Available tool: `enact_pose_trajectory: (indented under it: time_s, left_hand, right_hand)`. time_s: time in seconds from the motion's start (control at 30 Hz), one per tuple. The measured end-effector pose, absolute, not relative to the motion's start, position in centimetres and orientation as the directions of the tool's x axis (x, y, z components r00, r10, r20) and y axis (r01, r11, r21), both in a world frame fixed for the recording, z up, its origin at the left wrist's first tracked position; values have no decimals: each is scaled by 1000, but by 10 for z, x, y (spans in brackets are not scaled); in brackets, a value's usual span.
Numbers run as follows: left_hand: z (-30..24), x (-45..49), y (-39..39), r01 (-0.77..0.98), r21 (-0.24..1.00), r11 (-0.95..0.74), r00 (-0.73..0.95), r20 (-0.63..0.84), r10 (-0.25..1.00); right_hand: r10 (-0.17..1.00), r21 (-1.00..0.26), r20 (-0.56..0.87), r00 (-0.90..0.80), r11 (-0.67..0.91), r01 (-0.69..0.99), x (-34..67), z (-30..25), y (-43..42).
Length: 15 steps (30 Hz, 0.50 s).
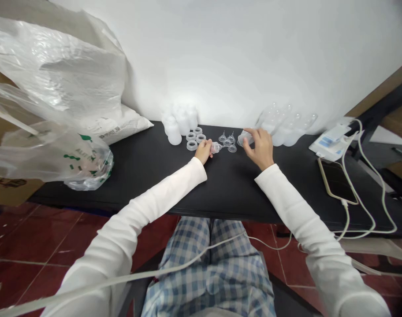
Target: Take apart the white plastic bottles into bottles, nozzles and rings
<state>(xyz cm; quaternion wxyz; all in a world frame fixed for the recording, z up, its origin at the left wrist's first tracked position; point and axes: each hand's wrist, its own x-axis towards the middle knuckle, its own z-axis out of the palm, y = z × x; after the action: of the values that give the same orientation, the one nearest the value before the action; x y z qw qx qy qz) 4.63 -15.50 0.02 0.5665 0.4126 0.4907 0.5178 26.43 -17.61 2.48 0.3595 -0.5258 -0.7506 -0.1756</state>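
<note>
My left hand (203, 151) is closed around a small clear teat piece (216, 147) lying on the black table (144, 167). My right hand (261, 145) grips a clear dome cap (244, 138) with curled fingers. Between the hands lie several clear silicone teats (228, 140). Left of them sit clear screw rings (193, 139) and a cluster of white bottles (178, 121) against the wall. More clear caps (287, 123) stand behind my right hand.
Large clear plastic bags (49, 110) and a white sack (115, 125) fill the left end. A phone (337, 180) on a white cable (359, 176) and a white box (331, 141) lie at the right. My checked trousers (210, 264) show below the table edge.
</note>
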Motion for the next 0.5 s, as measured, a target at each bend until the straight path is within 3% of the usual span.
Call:
enact_pose_trajectory:
  time_s: [0.13, 0.37, 0.5]
  left_hand:
    - [1, 47, -155, -149, 981, 125, -10, -127, 992]
    - [1, 47, -157, -123, 986, 112, 0, -113, 994]
    - [0, 47, -157, -132, 987, 97, 8, -97, 995]
  right_hand:
    - [660, -161, 737, -145, 380, 911, 281, 19, -166]
    - [444, -252, 894, 61, 387, 887, 291, 10, -154]
    - [391, -345, 898, 202, 341, 874, 295, 9, -149]
